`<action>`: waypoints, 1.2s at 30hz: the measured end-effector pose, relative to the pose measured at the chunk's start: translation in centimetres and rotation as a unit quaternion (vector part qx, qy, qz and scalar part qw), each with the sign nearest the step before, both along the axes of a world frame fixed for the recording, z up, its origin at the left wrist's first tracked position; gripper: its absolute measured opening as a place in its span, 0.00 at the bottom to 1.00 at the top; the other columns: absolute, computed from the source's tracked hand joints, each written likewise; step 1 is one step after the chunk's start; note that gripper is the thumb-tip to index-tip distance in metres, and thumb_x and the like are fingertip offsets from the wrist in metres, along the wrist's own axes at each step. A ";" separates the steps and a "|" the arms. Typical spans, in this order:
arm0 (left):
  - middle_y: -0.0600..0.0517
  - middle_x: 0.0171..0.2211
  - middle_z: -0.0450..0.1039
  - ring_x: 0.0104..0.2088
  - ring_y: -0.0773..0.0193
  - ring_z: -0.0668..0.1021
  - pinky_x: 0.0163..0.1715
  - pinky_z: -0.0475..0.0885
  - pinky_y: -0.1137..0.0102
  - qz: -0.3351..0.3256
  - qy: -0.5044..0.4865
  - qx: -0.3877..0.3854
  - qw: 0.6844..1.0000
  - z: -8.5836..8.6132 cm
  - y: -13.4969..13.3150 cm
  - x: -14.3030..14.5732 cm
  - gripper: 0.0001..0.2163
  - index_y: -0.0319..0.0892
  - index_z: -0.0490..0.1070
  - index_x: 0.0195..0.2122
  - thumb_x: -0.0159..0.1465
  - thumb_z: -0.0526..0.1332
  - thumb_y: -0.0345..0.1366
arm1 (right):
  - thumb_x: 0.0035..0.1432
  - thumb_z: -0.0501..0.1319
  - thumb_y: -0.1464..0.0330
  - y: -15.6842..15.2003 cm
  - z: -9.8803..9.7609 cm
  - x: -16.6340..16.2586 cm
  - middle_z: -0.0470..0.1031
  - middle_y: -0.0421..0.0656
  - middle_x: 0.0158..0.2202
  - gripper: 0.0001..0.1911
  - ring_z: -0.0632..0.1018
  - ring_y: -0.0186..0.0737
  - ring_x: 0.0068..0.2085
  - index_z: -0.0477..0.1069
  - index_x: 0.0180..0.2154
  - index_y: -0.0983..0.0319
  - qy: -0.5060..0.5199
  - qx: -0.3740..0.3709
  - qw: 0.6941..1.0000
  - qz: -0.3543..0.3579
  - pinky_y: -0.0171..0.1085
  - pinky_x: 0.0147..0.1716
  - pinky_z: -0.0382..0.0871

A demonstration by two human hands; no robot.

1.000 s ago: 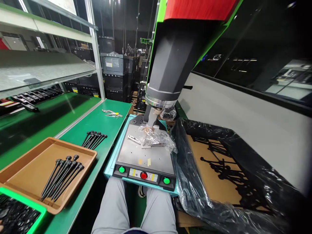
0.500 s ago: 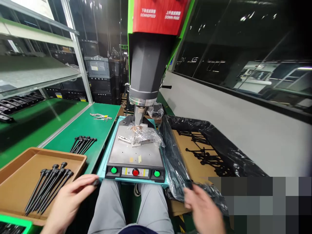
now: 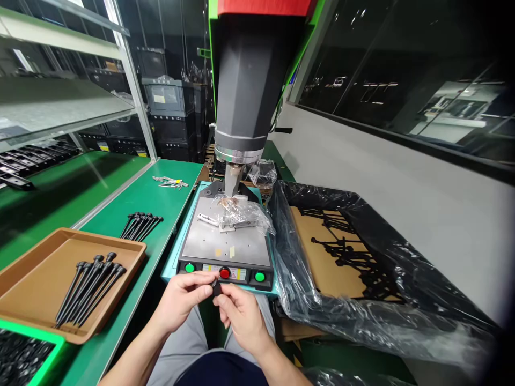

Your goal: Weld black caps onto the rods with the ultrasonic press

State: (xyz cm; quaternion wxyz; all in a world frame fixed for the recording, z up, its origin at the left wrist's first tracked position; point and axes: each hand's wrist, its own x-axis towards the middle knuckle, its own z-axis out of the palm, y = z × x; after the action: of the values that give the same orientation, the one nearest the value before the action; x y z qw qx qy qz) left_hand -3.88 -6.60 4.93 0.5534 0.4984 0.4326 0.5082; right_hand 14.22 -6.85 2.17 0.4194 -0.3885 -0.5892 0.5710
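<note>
The left hand [image 3: 182,299] and right hand [image 3: 241,316] met over the person's lap, just before the press's control panel [image 3: 241,274]. Each pinched a small black part [image 3: 216,289] between thumb and fingertips, the other fingers curled. Black pins [image 3: 92,283] lay in a brown tray [image 3: 44,273] well to the left.

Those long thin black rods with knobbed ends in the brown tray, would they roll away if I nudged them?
Probably they would roll a little: the long thin black rods look round and slim, though the raised rim of the brown tray should stop them. They seem stiff, lying straight, and likely light.
</note>
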 end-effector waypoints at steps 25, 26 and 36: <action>0.43 0.53 0.72 0.50 0.51 0.76 0.49 0.74 0.60 -0.060 0.168 0.020 0.984 -2.2 3.5 3.6 0.13 0.46 0.78 0.46 0.62 0.62 0.42 | 0.53 0.67 0.53 3.2 -2.7 0.9 0.69 0.40 0.27 0.21 0.63 0.26 0.20 0.71 0.33 0.64 0.305 -0.270 0.913 0.011 0.28 0.16 0.50; 0.43 0.54 0.71 0.53 0.51 0.74 0.52 0.71 0.59 -0.066 0.181 0.027 0.981 -2.3 3.7 3.9 0.13 0.47 0.78 0.46 0.62 0.62 0.42 | 0.54 0.65 0.51 3.6 -2.9 1.0 0.68 0.39 0.26 0.21 0.63 0.26 0.19 0.71 0.36 0.64 0.303 -0.270 0.914 -0.001 0.28 0.16 0.49; 0.39 0.55 0.70 0.52 0.51 0.74 0.54 0.68 0.57 0.133 0.117 -0.016 0.984 -6.7 12.8 1.5 0.24 0.40 0.69 0.53 0.57 0.65 0.44 | 0.47 0.70 0.54 12.1 -4.2 4.4 0.76 0.43 0.33 0.25 0.73 0.36 0.31 0.71 0.42 0.62 0.207 -0.147 0.954 -0.160 0.35 0.32 0.67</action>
State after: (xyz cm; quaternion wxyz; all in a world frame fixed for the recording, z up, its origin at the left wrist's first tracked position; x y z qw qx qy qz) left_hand -2.40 6.19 -1.78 0.4344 0.4839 0.5648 0.5080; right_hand 18.64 5.22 -1.98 0.5564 -0.4080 -0.3293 0.6446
